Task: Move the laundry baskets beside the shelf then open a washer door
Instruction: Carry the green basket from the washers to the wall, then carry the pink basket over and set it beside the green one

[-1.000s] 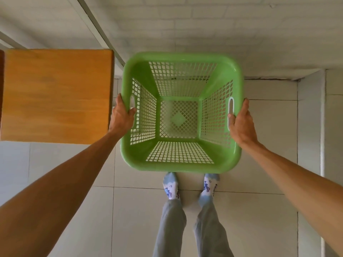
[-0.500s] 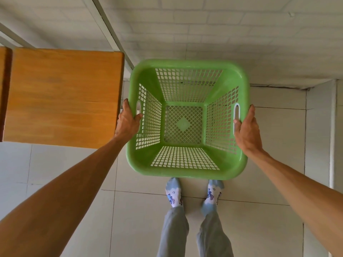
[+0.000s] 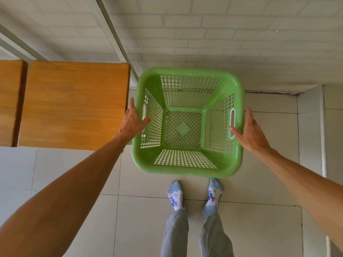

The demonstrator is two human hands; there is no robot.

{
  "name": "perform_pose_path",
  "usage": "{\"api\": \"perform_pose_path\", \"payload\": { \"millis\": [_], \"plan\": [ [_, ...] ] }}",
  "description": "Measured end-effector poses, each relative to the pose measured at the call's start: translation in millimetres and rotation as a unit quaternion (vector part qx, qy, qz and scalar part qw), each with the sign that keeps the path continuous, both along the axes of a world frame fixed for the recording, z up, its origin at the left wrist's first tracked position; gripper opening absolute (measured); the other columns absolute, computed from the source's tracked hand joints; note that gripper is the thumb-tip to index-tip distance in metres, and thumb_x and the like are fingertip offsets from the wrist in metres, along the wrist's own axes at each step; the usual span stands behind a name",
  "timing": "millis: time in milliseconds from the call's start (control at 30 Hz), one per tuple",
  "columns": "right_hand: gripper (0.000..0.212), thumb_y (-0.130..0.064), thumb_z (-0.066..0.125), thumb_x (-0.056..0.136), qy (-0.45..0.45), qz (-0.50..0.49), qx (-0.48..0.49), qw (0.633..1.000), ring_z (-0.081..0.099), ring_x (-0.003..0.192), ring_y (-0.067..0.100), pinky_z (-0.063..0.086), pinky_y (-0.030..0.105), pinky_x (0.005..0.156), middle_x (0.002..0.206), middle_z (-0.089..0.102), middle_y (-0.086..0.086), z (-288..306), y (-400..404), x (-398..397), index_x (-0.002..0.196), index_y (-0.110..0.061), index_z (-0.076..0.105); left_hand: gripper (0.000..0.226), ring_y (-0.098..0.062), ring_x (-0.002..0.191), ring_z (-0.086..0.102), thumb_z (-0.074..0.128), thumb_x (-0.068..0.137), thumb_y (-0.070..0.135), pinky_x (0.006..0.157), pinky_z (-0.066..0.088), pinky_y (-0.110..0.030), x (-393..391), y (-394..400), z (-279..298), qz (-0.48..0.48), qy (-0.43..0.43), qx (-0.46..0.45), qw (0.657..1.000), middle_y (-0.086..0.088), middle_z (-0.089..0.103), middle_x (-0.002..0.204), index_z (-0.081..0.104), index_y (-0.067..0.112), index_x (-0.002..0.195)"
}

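An empty green laundry basket [image 3: 187,165] stands low over the tiled floor, close to the white brick wall and right of a wooden shelf top [image 3: 74,104]. My left hand [image 3: 132,121] lies against its left rim by the white handle slot, fingers straight and spread, thumb over the rim. My right hand [image 3: 248,131] lies against the right rim, fingers stretched out, thumb touching the right handle slot [image 3: 232,123]. Neither hand is curled around the rim. No washer is in view.
The shelf's right edge almost touches my left hand. A white wall corner or post [image 3: 311,127] stands to the right of the basket. My socked feet [image 3: 194,195] are just behind the basket on the pale tiles.
The basket has gone down and away from me toward the floor by the wall. My fingers have straightened and loosened from the rim on both sides.
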State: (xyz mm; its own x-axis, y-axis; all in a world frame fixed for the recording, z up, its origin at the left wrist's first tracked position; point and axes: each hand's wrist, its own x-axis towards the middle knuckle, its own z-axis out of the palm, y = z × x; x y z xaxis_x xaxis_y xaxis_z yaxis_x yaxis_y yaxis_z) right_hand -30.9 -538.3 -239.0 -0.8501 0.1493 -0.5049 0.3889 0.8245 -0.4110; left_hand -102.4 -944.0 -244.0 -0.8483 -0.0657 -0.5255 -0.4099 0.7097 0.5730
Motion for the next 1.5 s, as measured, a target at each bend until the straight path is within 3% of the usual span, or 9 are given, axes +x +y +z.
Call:
{"api": "perform_pose_path", "payload": {
  "millis": [133, 233, 400, 500, 633, 967, 1200, 1433, 1500],
  "plan": [
    [0.085, -0.044, 0.063, 0.099, -0.003, 0.013, 0.018, 1.0, 0.047, 0.139, 0.042, 0.047, 0.055, 0.109, 0.157, 0.039, 0.022, 68, -11, 12, 0.16, -0.005, 0.02, 0.11, -0.042, 0.147, 0.031, 0.074, 0.088, 0.04, 0.116, 0.032, -0.062, 11, 7, 69, -0.042, -0.014, 0.012, 0.999, -0.019, 0.025, 0.164, -0.004, 0.012, 0.161],
    [0.08, -0.049, 0.054, 0.102, -0.025, 0.025, 0.037, 0.999, 0.039, 0.146, 0.039, 0.04, 0.054, 0.116, 0.161, 0.033, 0.023, 142, -24, 24, 0.161, -0.006, 0.022, 0.105, -0.041, 0.151, 0.021, 0.073, 0.089, 0.041, 0.117, 0.027, -0.06, 24, 15, 146, -0.069, -0.02, 0.002, 0.997, -0.018, 0.018, 0.166, 0.003, 0.011, 0.161],
    [0.071, -0.055, 0.042, 0.105, -0.001, 0.109, 0.054, 0.993, 0.039, 0.147, 0.033, 0.04, 0.054, 0.117, 0.161, 0.036, 0.018, 271, -44, 46, 0.161, -0.015, 0.029, 0.088, -0.037, 0.143, 0.038, 0.073, 0.091, 0.028, 0.113, 0.036, -0.05, 48, 37, 281, -0.119, 0.024, 0.026, 0.992, -0.021, 0.04, 0.155, 0.019, 0.005, 0.156],
    [0.071, -0.053, 0.041, 0.106, 0.025, 0.039, 0.027, 0.999, 0.026, 0.155, 0.033, 0.029, 0.051, 0.123, 0.168, 0.025, 0.018, 340, -47, 65, 0.163, -0.013, 0.026, 0.077, -0.028, 0.13, 0.052, 0.072, 0.091, 0.021, 0.113, 0.04, -0.054, 59, 59, 344, -0.171, 0.065, 0.035, 0.983, -0.021, 0.054, 0.141, 0.028, 0.002, 0.151],
    [0.071, -0.05, 0.045, 0.106, 0.065, -0.035, 0.013, 0.997, 0.021, 0.157, 0.029, 0.028, 0.05, 0.124, 0.169, 0.026, 0.014, 405, -26, 106, 0.163, -0.012, 0.027, 0.096, -0.038, 0.147, 0.032, 0.068, 0.093, 0.042, 0.119, 0.031, -0.054, 68, 99, 407, -0.241, 0.061, -0.003, 0.969, -0.022, 0.029, 0.161, 0.008, 0.007, 0.16],
    [0.063, -0.041, 0.05, 0.107, 0.083, -0.243, 0.064, 0.964, 0.039, 0.147, 0.032, 0.035, 0.045, 0.117, 0.159, 0.039, 0.018, 465, 106, 287, 0.158, -0.009, 0.035, 0.091, -0.032, 0.154, 0.019, 0.062, 0.097, 0.042, 0.124, 0.022, -0.048, 149, 278, 475, -0.448, 0.107, -0.017, 0.888, -0.015, 0.015, 0.167, 0.005, 0.012, 0.162],
    [0.064, -0.039, 0.048, 0.108, 0.079, -0.364, 0.064, 0.926, 0.032, 0.153, 0.028, 0.026, 0.044, 0.123, 0.166, 0.031, 0.014, 479, 177, 480, 0.161, -0.007, 0.03, 0.09, -0.032, 0.151, 0.027, 0.064, 0.096, 0.041, 0.122, 0.025, -0.042, 293, 415, 490, -0.551, 0.117, 0.005, 0.826, -0.018, 0.021, 0.165, 0.01, 0.007, 0.16],
    [0.061, -0.037, 0.05, 0.108, 0.049, -0.472, 0.086, 0.876, 0.044, 0.145, 0.036, 0.038, 0.048, 0.116, 0.158, 0.041, 0.019, 478, 217, 680, 0.156, -0.002, 0.036, 0.084, -0.032, 0.151, 0.029, 0.066, 0.096, 0.031, 0.121, 0.024, -0.038, 451, 518, 481, -0.629, 0.108, 0.048, 0.768, -0.022, 0.027, 0.162, 0.016, 0.004, 0.159],
    [0.053, -0.036, 0.05, 0.107, 0.051, -0.502, 0.084, 0.859, 0.055, 0.133, 0.037, 0.045, 0.046, 0.109, 0.144, 0.054, 0.021, 476, 225, 726, 0.148, -0.001, 0.047, 0.084, -0.033, 0.15, 0.03, 0.065, 0.097, 0.031, 0.121, 0.024, -0.037, 487, 541, 478, -0.656, 0.102, 0.047, 0.746, -0.023, 0.027, 0.161, 0.015, 0.005, 0.16]
  ]
}}
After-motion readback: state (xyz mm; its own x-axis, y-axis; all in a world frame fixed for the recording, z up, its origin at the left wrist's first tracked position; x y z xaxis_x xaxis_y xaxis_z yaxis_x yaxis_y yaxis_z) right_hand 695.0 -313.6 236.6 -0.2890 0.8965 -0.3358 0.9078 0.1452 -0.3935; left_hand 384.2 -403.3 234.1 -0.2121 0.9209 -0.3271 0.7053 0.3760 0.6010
